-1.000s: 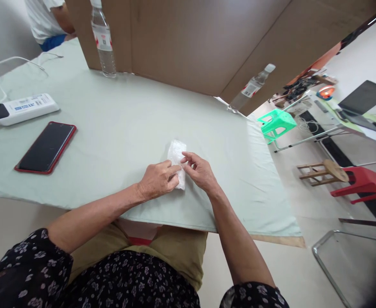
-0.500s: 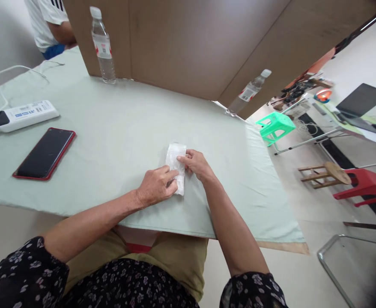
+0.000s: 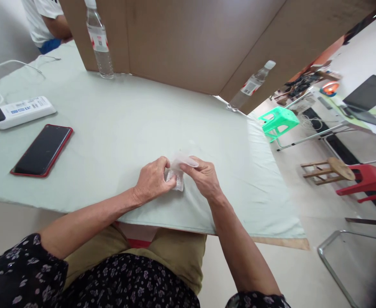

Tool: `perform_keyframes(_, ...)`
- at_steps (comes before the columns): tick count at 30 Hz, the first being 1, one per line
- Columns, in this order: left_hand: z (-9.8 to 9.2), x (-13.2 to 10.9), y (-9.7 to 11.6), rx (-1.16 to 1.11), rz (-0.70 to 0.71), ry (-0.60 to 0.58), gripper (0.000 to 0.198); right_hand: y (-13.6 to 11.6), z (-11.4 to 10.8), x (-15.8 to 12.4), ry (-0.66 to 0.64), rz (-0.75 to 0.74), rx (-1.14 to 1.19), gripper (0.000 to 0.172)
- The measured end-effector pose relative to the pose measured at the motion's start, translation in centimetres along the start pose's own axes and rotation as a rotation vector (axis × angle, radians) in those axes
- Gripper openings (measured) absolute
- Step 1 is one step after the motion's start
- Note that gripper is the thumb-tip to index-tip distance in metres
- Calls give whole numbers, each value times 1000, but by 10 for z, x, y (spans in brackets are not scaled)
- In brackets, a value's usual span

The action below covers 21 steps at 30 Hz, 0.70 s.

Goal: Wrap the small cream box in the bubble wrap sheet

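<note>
The clear, crinkled plastic packet (image 3: 178, 185) lies on the pale green cloth (image 3: 117, 137) near the table's front edge, directly between the two hands, and the relation that matters is how its two ends are shared between them. The lower part rests on the cloth just to the right of the left hand (image 3: 154, 177), whose thumb reaches across it; that hand is narrow, its fingers curled in at the packet's left side, though whether they close on it underneath I cannot tell. From there a thin, whitish flap (image 3: 184, 161) rises away from the body and bends toward the right, where the right hand (image 3: 204, 175) has its edge pinched between thumb and fingers. So the packet sits to the right of the left hand and to the left of the right hand, with both touching it and neither clearly nearer. The part on the cloth points roughly away from the lap, while the flap slants across that line; folded like this and partly covered, its full long axis is hard to read. The phone (image 3: 42, 150) lies well apart, on the left hand's side of the table.
</note>
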<state>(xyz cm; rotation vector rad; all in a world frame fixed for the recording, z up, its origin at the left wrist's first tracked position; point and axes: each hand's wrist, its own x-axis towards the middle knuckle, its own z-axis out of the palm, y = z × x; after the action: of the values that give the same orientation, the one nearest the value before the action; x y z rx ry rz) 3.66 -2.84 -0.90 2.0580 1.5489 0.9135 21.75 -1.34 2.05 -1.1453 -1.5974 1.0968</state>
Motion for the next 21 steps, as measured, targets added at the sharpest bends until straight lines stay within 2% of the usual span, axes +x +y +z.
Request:
perform_keyframes(2,2,-1,-3,-32,26,71,29,1,0,-13,3,-75,-69,19)
perform_keyframes(4,3,-1,-8,-99,113,100,37,4,0,-24,-17,-136,-144,15)
perform_keyframes(6,4,0,-12,-164,211,66,37,8,-1,-34,-54,-205,-236,17)
perform_keyframes(8,4,2,-16,-219,263,7,25,11,-2,-42,-93,-284,-344,24)
perform_keyframes(12,4,5,-19,-335,254,-51,18,19,0,-50,-128,-436,-539,38)
perform_keyframes(15,1,5,-18,-383,253,-85,15,28,5,-49,-78,-527,-600,42)
perform_keyframes(18,-5,4,-16,-402,240,-90,15,32,7,-44,-62,-512,-593,40)
perform_keyframes(21,-12,5,-14,-418,231,-108,18,29,3,-34,-82,-392,-503,32)
